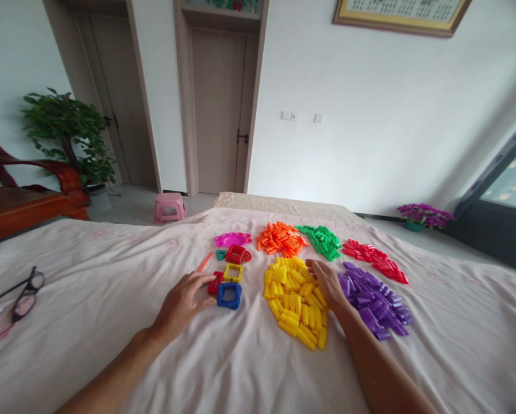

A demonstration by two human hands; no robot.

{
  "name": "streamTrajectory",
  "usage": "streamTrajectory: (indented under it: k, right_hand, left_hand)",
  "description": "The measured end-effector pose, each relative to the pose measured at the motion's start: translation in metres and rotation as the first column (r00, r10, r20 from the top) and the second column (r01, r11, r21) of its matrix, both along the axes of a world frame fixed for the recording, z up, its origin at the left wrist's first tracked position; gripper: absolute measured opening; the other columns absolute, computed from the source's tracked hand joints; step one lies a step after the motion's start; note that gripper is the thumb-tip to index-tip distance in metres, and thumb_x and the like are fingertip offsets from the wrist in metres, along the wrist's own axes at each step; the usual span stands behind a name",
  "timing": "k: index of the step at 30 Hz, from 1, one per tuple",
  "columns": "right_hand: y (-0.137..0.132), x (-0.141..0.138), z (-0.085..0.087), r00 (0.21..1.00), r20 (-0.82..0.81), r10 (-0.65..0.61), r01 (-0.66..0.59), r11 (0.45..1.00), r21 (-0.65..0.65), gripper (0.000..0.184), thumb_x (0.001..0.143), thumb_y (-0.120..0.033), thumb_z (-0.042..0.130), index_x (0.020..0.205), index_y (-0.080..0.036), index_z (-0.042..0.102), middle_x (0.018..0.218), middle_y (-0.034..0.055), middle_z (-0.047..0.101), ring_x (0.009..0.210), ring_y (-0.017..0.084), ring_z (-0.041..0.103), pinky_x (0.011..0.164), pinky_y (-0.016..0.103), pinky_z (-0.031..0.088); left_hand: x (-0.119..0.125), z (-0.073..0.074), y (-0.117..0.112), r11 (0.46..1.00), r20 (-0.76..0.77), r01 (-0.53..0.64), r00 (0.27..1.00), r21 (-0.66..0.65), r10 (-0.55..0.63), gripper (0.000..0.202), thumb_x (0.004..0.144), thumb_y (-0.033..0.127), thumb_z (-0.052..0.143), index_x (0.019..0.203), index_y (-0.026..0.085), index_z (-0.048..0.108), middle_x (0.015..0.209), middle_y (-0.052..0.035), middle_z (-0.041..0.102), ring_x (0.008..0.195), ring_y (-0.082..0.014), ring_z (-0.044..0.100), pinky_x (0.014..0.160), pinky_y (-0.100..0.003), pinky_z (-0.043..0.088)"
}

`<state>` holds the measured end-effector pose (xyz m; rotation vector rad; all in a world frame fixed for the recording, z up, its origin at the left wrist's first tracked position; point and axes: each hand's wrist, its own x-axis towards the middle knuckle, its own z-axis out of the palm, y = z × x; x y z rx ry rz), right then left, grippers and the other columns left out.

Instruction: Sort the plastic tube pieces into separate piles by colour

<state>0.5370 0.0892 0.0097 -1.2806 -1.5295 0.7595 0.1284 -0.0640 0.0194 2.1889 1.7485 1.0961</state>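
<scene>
My left hand (184,302) rests on the pink bedsheet (111,299), its fingers curled against a small cluster of square frame pieces: a blue one (229,295), a red one (215,283) and a yellow one (233,272). My right hand (327,282) lies flat with fingers stretched out, between the pile of yellow sticks (296,299) and the pile of purple sticks (374,299), touching the yellow pile's far edge. It holds nothing that I can see.
Farther back lie orange sticks (281,238), green sticks (322,240), red sticks (376,260), a magenta piece (231,238), another red frame (236,254) and a loose orange stick (204,262). Glasses (25,296) lie at the left. A pink stool (169,207) stands beyond the bed.
</scene>
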Motion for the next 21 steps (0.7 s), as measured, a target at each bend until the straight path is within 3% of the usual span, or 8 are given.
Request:
streamTrajectory:
  k: [3, 7, 13, 16, 18, 20, 21]
  right_hand:
    - [-0.001, 0.001, -0.001, 0.997, -0.065, 0.041, -0.046, 0.996, -0.082, 0.06, 0.084, -0.065, 0.05, 0.109, -0.016, 0.071, 0.114, 0.0147, 0.07, 0.099, 0.029, 0.066, 0.086, 0.041, 0.052]
    - [-0.002, 0.001, 0.001, 0.996, 0.017, 0.087, -0.086, 0.995, -0.057, 0.058, 0.085, -0.065, 0.051, 0.108, -0.016, 0.073, 0.113, 0.0113, 0.071, 0.105, 0.029, 0.064, 0.093, 0.04, 0.048]
    - [-0.003, -0.001, 0.0, 0.993, 0.056, 0.1, -0.095, 0.993, -0.071, 0.058, 0.086, -0.062, 0.05, 0.11, -0.015, 0.072, 0.115, 0.0108, 0.071, 0.109, 0.031, 0.063, 0.097, 0.041, 0.046]
    - [-0.005, -0.002, 0.003, 0.992, 0.089, 0.093, -0.087, 0.994, -0.066, 0.057, 0.088, -0.061, 0.048, 0.11, -0.014, 0.072, 0.116, 0.0112, 0.07, 0.108, 0.031, 0.063, 0.098, 0.042, 0.045]
    - [-0.006, -0.003, 0.009, 0.989, 0.119, 0.091, -0.084, 0.994, -0.062, 0.057, 0.089, -0.061, 0.045, 0.112, -0.015, 0.071, 0.116, 0.0119, 0.07, 0.106, 0.03, 0.063, 0.097, 0.042, 0.046]
    - [-0.007, -0.006, 0.016, 0.981, 0.17, 0.095, -0.09, 0.995, -0.04, 0.057, 0.091, -0.06, 0.043, 0.113, -0.015, 0.07, 0.118, 0.013, 0.069, 0.108, 0.03, 0.063, 0.098, 0.042, 0.045]
    - [-0.007, -0.008, 0.019, 0.974, 0.207, 0.094, -0.094, 0.996, -0.012, 0.057, 0.091, -0.06, 0.042, 0.113, -0.015, 0.07, 0.119, 0.0135, 0.069, 0.11, 0.03, 0.062, 0.099, 0.042, 0.045]
  left_hand:
    - [0.024, 0.013, 0.002, 0.991, -0.125, 0.133, 0.984, 0.017, -0.13, 0.061, 0.074, 0.046, 0.075, 0.129, 0.029, 0.057, 0.131, -0.0058, 0.062, 0.122, -0.025, 0.053, 0.106, -0.038, 0.039]
    - [0.038, 0.02, 0.016, 0.983, -0.258, 0.17, 0.949, -0.071, -0.183, 0.07, 0.063, 0.035, 0.085, 0.127, 0.03, 0.057, 0.124, -0.0036, 0.065, 0.116, -0.0262, 0.055, 0.102, -0.042, 0.04]
    - [0.04, 0.024, 0.03, 0.959, -0.256, 0.219, 0.931, -0.179, -0.26, 0.069, 0.059, 0.035, 0.086, 0.123, 0.031, 0.061, 0.118, -0.0025, 0.067, 0.109, -0.0263, 0.057, 0.097, -0.04, 0.042]
    - [0.032, 0.03, 0.035, 0.94, -0.149, 0.287, 0.937, -0.184, -0.316, 0.08, 0.055, 0.047, 0.087, 0.129, 0.031, 0.059, 0.124, -0.0048, 0.065, 0.115, -0.0292, 0.056, 0.102, -0.042, 0.04]
    - [0.02, 0.033, 0.044, 0.942, 0.032, 0.294, 0.956, -0.16, -0.293, 0.08, 0.06, 0.055, 0.081, 0.132, 0.029, 0.057, 0.131, -0.0075, 0.062, 0.122, -0.03, 0.053, 0.106, -0.042, 0.037]
    - [0.004, 0.033, 0.061, 0.969, 0.302, 0.195, 0.943, -0.151, -0.143, 0.064, 0.074, 0.058, 0.068, 0.127, 0.023, 0.061, 0.13, -0.0103, 0.063, 0.122, -0.0281, 0.055, 0.105, -0.039, 0.039]
    - [-0.005, 0.032, 0.072, 0.971, 0.433, 0.136, 0.901, -0.198, -0.038, 0.06, 0.077, 0.059, 0.063, 0.122, 0.02, 0.063, 0.126, -0.0117, 0.065, 0.118, -0.0273, 0.059, 0.101, -0.038, 0.043]
